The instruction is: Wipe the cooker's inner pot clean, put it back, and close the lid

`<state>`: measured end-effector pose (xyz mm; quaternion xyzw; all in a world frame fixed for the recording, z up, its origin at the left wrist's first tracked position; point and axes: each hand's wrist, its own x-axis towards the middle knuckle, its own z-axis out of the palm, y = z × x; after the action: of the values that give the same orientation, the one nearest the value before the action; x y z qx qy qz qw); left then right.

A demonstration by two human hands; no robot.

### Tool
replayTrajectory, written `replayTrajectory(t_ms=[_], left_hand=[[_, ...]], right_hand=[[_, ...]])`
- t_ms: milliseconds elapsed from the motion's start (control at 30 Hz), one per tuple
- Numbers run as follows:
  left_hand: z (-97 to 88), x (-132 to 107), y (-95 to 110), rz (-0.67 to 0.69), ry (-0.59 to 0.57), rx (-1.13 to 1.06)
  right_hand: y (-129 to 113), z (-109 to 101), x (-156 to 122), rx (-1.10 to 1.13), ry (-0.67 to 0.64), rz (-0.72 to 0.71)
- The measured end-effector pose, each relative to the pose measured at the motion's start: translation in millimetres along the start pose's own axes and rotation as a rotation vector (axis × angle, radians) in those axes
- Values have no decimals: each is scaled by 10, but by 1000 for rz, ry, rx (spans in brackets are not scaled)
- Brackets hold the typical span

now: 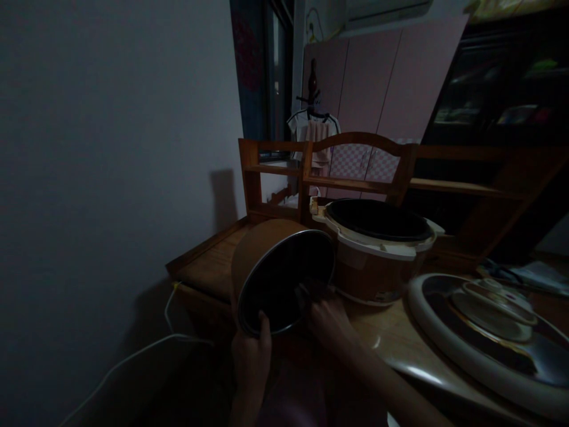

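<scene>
Pot [254, 252], brown outside and dark inside, is tilted on its side in the dim head view, its round mouth turned toward the wearer and slightly right. It lies directly between and above the person's two hands. The left hand [251, 353] grips the lower left of its silvery rim, thumb hooked over into the mouth. The right hand [328, 314] is at the lower right of the mouth, fingers curled and blurred; a greyish patch shows at the fingertips, but I cannot tell whether they grasp anything.

The pot is at the front edge of a wooden counter [377, 335], with darkness below. Just beside it on the right stands a cooker body [371, 276], upright and open-topped, limiting room on that side. Farther right, a large round lid [424, 317] lies near the counter's front edge. Leftward, a wedge of counter surface separates the pot from the pale wall [111, 148]. A wooden shelf frame [362, 139] borders the back.
</scene>
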<state>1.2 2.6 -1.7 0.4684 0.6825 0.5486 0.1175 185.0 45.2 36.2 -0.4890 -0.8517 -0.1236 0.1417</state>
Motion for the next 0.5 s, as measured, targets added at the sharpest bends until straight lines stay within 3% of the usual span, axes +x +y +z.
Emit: replayTrajectory(t_ms=[167, 500], left_hand=[[-4, -2, 30, -2, -10, -10], [-30, -10, 49, -10, -26, 53]], right_hand=[[93, 30, 25, -10, 126, -53], [102, 71, 27, -39, 145, -54]])
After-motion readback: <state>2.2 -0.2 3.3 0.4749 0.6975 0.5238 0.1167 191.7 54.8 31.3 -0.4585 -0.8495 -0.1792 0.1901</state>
